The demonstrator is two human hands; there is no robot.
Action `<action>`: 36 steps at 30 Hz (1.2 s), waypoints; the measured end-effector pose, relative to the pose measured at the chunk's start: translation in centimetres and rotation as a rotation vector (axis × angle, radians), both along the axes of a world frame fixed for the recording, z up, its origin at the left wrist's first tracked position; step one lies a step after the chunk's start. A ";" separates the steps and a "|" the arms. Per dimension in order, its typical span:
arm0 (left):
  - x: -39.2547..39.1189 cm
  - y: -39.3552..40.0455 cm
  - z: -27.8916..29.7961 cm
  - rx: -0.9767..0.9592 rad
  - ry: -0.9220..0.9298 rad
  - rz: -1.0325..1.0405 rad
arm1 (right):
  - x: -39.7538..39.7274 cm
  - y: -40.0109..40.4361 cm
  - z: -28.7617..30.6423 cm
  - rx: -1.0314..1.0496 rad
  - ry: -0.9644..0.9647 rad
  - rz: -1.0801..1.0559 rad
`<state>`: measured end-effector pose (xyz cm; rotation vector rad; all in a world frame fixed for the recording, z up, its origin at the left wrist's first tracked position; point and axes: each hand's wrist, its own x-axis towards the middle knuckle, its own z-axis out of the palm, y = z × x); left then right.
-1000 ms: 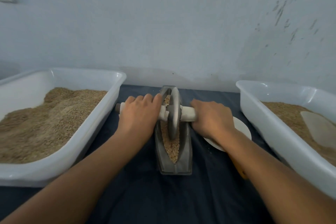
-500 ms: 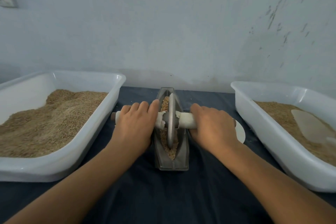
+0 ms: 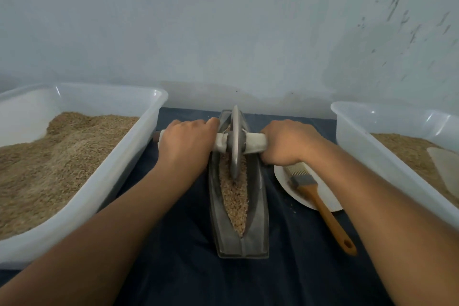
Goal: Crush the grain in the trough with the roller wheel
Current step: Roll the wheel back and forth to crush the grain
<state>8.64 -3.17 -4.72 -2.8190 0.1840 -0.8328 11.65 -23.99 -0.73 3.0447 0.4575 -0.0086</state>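
A grey boat-shaped metal trough lies lengthwise on the dark cloth, with tan grain along its groove. The grey roller wheel stands upright in the far half of the trough. A white-wrapped axle handle runs through it. My left hand grips the left end of the handle, and my right hand grips the right end. The wheel's lower rim sits in the grain.
A white tub heaped with grain stands at the left. Another white tub with grain and a pale scoop stands at the right. A white plate holding a wooden-handled brush lies beside the trough. The wall rises just behind.
Both hands have pushed the wheel away from me, from the trough's middle to its far half. More grain now shows in the near part of the groove.
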 end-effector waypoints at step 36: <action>-7.5 -0.2 0.1 0.035 0.006 -0.079 | -7.8 -1.5 -3.3 0.135 -0.417 0.084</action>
